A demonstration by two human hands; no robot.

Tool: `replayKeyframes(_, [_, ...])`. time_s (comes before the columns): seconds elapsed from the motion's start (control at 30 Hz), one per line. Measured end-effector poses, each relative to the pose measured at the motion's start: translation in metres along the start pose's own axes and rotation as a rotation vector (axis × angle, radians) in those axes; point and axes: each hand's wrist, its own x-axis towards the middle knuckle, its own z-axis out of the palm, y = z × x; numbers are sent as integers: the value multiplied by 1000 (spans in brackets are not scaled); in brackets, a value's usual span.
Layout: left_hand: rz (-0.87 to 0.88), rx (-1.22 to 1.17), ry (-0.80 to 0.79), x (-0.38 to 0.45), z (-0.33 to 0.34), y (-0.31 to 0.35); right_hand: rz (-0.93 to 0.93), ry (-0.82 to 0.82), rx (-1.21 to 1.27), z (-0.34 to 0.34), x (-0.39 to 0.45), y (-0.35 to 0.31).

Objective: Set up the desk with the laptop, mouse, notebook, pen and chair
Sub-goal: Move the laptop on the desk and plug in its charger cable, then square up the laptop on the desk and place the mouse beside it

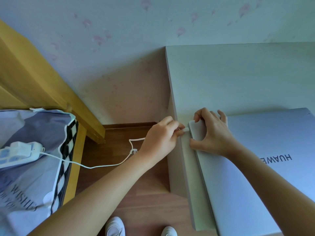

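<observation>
Laptop on desk, lid shut, left edge near the desk's left edge. Right hand spread over the far-left corner, fingers apart, bracing it. Left hand pinched on white plug at the side port; cable runs to power strip on bed. Looks like early stage: charging hookup only. No mouse, notebook, pen or chair in view.
</observation>
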Motion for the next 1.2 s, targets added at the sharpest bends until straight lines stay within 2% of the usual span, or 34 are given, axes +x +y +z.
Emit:
replayKeyframes(0.13, [-2, 28, 10, 3, 1, 3, 16, 16, -22, 2, -2, 0])
replayKeyframes(0.23, [61, 157, -14, 4, -3, 4, -8, 46, -117, 4, -4, -2])
replayKeyframes(0.37, [84, 371, -110, 8, -1, 13, -51, 96, -380, 3, -15, 0])
replayKeyframes(0.5, [95, 461, -219, 11, 19, 42, 14, 80, -447, -9, -38, 14])
replayKeyframes(0.67, [-36, 362, -307, 18, 59, 64, 192, 97, -494, -26, -60, 37])
replayKeyframes(0.8, [-6, 321, -269, 31, 68, 61, 318, 136, -499, -39, -74, 55])
replayKeyframes(1.03, [31, 274, -366, 63, 74, 55, 397, 154, -464, -64, -83, 100])
replayKeyframes(1.2, [46, 369, -324, 94, 88, 47, 490, 219, -349, -94, -99, 142])
